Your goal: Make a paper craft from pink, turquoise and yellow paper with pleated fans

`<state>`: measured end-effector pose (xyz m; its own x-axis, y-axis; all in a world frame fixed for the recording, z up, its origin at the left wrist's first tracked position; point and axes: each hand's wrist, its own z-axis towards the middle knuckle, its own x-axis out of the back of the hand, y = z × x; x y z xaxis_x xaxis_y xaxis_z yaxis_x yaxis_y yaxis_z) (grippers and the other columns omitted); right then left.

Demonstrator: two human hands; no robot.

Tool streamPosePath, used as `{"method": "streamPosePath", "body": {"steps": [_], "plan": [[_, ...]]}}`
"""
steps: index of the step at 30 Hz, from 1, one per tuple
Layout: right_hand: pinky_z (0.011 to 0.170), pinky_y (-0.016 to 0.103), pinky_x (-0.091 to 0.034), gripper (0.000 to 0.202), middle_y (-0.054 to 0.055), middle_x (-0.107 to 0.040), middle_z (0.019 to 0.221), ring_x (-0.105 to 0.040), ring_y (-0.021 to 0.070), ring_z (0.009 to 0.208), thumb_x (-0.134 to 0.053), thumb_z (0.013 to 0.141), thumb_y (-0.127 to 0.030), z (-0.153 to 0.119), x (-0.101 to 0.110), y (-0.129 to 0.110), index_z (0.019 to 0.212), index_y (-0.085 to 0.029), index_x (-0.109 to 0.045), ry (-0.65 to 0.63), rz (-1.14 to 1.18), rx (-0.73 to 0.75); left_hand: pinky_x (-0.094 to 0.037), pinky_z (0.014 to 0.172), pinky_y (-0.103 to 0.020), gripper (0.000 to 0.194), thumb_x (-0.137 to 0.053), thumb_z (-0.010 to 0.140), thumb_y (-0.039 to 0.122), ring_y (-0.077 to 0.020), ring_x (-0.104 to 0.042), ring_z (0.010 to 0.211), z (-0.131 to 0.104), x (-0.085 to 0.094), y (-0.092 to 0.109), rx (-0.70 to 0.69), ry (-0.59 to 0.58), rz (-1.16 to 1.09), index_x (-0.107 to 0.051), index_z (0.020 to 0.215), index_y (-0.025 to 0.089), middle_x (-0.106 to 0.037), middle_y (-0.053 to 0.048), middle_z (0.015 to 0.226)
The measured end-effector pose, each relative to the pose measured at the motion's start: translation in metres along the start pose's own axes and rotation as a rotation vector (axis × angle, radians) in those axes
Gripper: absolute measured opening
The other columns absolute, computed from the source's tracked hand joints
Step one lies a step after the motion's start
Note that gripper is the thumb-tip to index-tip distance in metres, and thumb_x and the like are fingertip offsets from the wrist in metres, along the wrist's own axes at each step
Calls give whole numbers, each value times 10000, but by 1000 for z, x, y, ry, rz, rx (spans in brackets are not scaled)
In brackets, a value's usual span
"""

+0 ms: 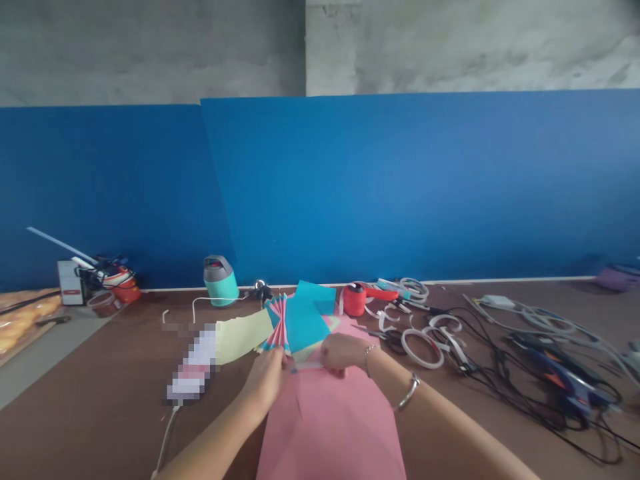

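A large pink paper sheet (335, 420) lies in front of me, with both hands over its far part. My right hand (345, 353) is closed on a narrow pale strip (307, 365), which runs across the pink sheet towards my left hand (270, 377). My left hand is closed too, with its fingertips near the strip's left end; what it pinches is hidden. Just beyond the left hand stands a pleated pink and blue paper (279, 323). Flat blue paper (306, 323) and a pale yellow sheet (245, 335) lie around it.
A blurred-out phone-like object (193, 367) with a white cable lies left. A teal and grey device (221, 283) stands behind. To the right are a red round object (355, 300), scissors (390, 339), a white tape ring (423, 348), tangled cables and a glue-gun-like tool (560, 377). A blue partition (350, 187) rises behind.
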<state>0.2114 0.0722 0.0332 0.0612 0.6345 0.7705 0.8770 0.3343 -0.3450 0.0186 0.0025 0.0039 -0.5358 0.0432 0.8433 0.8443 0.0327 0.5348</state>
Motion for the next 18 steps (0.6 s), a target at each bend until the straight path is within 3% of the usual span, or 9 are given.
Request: {"method": "streamPosePath", "body": {"steps": [7,10,12,15,18], "plan": [[555,248,-455,164,41,-685,602,-637,191,621,-507,566,-123,-5,2,-4,553,-151,-668,13,-23,-31,-371,599,-242,80,-536,792,260,-200,-632,746,-1,5,-5,80,14,38,-515,744,200,-645,-29,729],[541,232,-449,146,27,-677,590,-636,183,620,-519,559,-120,-6,3,-4,564,-154,-661,12,-18,-29,-384,594,-247,81,-509,818,280,-196,-623,701,-12,9,1,50,41,85,-516,785,206,-623,-12,695],[541,219,-448,153,21,-671,581,-636,169,614,-510,579,-122,-7,2,-4,576,-155,-659,11,-6,-26,-417,640,-275,109,-432,853,237,-208,-618,728,-25,9,11,-44,128,158,-535,850,203,-628,-31,743],[550,205,-448,169,12,-670,584,-639,154,620,-491,617,-133,-8,1,-5,594,-163,-656,9,12,-17,-418,853,-360,311,-309,842,96,-244,-589,940,-45,1,28,-325,270,256,-586,948,189,-636,-95,950],[554,207,-448,151,16,-671,583,-636,156,622,-500,626,-137,-11,2,-8,590,-159,-645,14,6,-17,-324,1028,-415,484,-308,812,77,-275,-457,1213,-52,-17,38,-573,136,306,-507,1247,153,-528,-129,1294]]}}
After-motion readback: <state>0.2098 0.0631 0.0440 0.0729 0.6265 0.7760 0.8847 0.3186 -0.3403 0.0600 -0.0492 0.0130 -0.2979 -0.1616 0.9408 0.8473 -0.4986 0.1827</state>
